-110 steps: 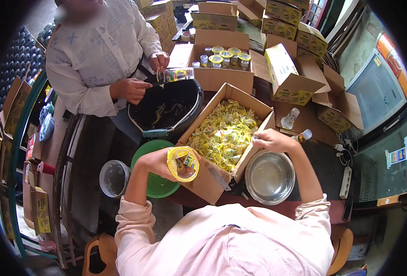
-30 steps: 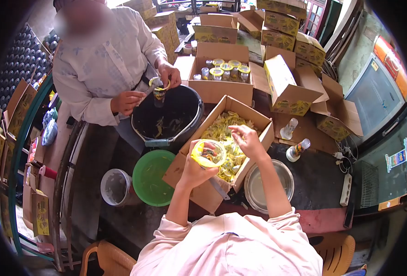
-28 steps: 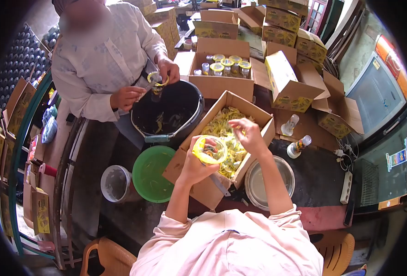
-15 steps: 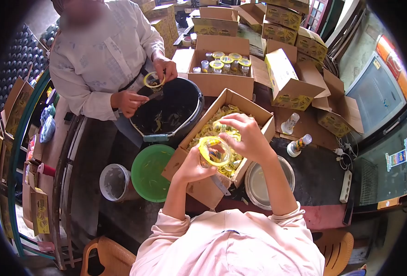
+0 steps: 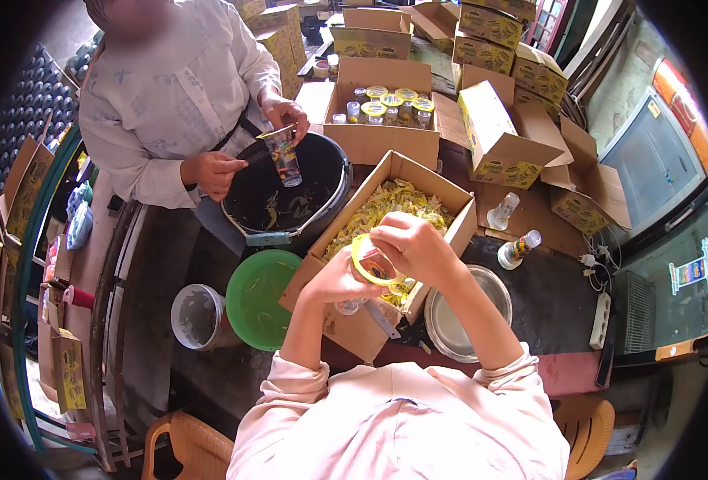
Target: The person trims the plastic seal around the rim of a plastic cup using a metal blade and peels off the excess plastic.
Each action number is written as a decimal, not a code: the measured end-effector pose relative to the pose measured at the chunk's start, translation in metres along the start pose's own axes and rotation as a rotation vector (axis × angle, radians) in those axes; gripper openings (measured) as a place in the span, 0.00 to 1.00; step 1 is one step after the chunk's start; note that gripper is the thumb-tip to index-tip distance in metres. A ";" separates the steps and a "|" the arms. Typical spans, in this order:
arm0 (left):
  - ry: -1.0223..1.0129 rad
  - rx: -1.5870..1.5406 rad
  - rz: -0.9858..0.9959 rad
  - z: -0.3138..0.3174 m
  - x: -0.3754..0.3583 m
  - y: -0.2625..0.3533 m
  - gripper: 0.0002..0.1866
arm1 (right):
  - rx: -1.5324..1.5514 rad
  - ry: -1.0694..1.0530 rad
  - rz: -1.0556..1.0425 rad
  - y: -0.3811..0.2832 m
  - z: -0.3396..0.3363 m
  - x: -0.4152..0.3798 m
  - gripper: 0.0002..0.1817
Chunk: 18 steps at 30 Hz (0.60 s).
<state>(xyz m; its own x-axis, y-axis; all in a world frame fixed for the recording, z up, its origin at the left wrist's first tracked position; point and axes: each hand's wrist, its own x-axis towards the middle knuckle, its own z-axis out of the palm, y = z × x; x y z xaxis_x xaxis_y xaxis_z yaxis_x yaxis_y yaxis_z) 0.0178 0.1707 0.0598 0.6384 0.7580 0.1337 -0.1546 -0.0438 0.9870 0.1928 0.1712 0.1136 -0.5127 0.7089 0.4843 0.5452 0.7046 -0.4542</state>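
My left hand is wrapped round a clear plastic cup with a yellow rim, tilted so that its mouth faces me. Fingers of my right hand are bent together at the far right edge of that rim; their tips are partly hidden. Both hands are over the near end of a cardboard box filled with yellow and whitish strips. A flat metal blade lies at the box's near edge, below the cup.
Across from me a person holds a printed cup over a black bucket. Left stand a green basin and a white bucket; right, a round metal tray and two upright cups. Another box holds yellow-lidded cups.
My right hand has come down from above the strips to the cup's rim, its fingers now drawn together. The other person's cup has turned to show its printed side.
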 end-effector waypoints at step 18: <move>0.225 0.283 0.182 0.019 0.011 -0.024 0.22 | 0.303 0.445 0.393 0.019 0.028 -0.007 0.03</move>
<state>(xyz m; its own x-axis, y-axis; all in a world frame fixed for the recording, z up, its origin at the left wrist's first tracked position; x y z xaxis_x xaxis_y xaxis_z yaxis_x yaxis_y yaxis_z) 0.0430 0.1682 0.0396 0.4343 0.8434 0.3163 -0.0160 -0.3439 0.9389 0.1880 0.1803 0.0807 0.0442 0.8803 0.4723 0.3916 0.4196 -0.8189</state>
